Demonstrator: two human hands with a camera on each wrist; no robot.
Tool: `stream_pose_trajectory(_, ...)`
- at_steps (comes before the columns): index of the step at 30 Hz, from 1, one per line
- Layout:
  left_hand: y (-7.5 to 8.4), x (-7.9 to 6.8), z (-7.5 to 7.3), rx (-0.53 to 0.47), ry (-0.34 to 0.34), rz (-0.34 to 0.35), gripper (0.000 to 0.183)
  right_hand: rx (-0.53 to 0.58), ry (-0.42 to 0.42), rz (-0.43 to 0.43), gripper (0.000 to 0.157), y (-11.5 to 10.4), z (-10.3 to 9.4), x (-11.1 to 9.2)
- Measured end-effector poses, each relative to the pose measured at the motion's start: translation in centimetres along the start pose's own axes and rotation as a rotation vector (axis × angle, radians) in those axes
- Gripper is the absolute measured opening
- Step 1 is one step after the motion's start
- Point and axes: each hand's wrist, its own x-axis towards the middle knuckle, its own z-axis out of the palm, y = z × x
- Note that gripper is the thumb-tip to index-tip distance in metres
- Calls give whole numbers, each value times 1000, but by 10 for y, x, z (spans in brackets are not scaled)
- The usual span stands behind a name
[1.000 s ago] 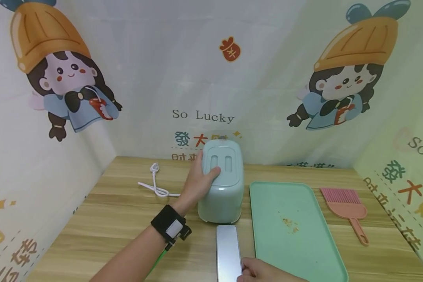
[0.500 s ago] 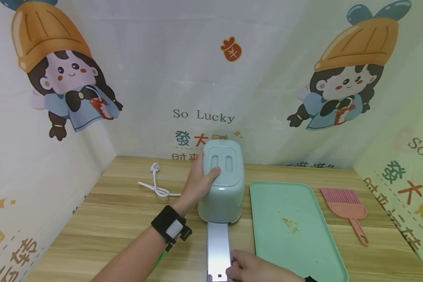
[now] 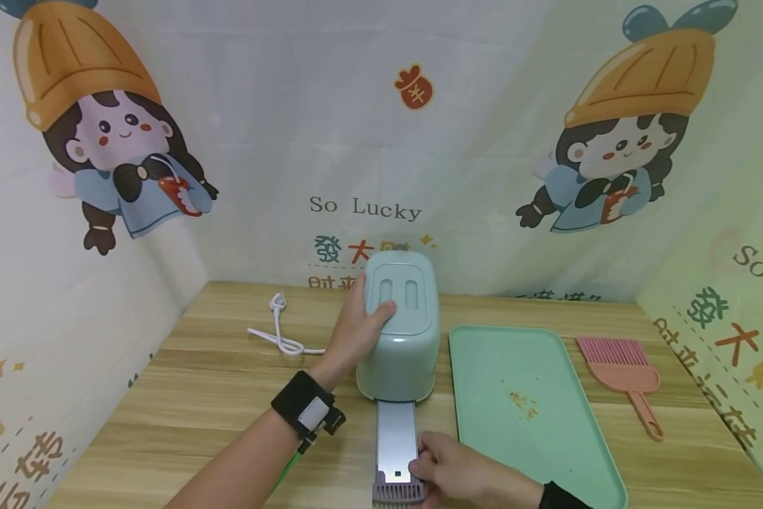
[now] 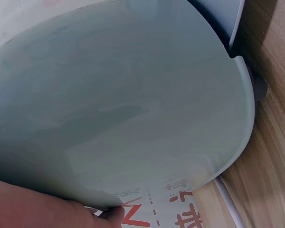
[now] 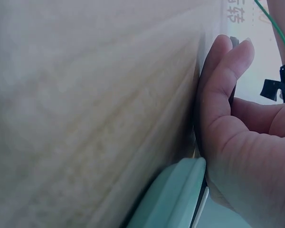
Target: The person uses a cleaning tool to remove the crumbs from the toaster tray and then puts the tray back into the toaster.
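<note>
A pale green toaster (image 3: 399, 364) with a lid on top stands near the back of the table. My left hand (image 3: 358, 322) holds it from the left, thumb on the lid's edge; in the left wrist view, fingers (image 4: 52, 204) rest along the toaster's smooth side (image 4: 133, 90). A silver crumb tray (image 3: 396, 438) lies flat, its far end meeting or under the toaster's base; how far in it reaches is hidden. My right hand (image 3: 454, 466) pinches the tray's right edge near its grey ribbed end (image 3: 398, 493).
To the right lies a mint green serving tray (image 3: 534, 431) with crumbs (image 3: 522, 404) on it. A pink dustpan-shaped brush (image 3: 626, 378) rests beyond it. The toaster's white cord and plug (image 3: 286, 339) lie at left. A printed cloth (image 3: 260, 141) surrounds the table.
The crumb tray has shifted left and forward from in front of the toaster to its base, bringing the ribbed end into view. My right hand moved with it; my left hand stayed.
</note>
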Motion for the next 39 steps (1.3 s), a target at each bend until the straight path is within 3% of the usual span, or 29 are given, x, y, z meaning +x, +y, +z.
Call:
stream_pose_trajectory(8,1,0,0,15,4,-19,76,112,-24,9,10,-4,-2,8)
stream_pose_trajectory(23,0,-1,-2,20,8,-15,75,176,-57,-33,14,-10,-15,18)
stream_pose_trajectory(39,0,-1,-1,29,14,-1,75,211,2,-37,19,-13,-16,21)
